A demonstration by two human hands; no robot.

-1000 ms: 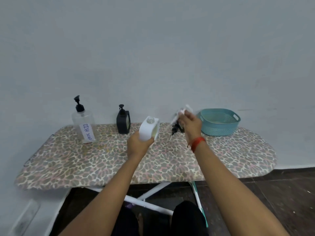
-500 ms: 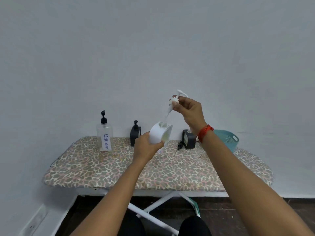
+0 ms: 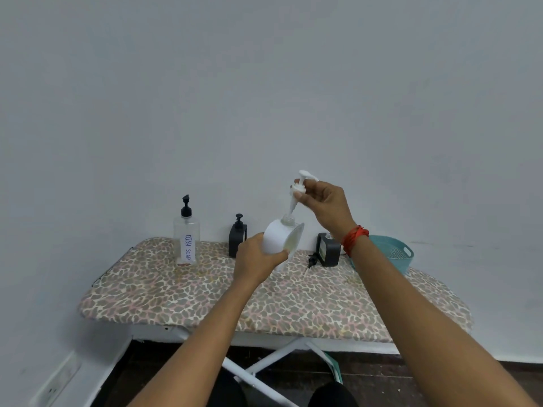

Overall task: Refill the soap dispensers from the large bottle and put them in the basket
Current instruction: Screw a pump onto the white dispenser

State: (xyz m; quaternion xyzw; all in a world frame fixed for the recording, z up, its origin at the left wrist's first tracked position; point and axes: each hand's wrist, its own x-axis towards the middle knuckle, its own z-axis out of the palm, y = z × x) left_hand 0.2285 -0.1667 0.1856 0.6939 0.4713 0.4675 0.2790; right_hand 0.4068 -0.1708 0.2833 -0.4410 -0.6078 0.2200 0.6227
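Right grip above white dispenser

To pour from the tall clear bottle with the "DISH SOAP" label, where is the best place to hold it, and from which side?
Grip the clear bottle around the middle of its flat-sided body, at the label, probably coming from the front. It stands upright near the left end of the board with bare cover before it; the black dispenser stands apart on its right. The thin black pump on top is too slim to carry its weight.

Ironing board: bottles, teal basket.
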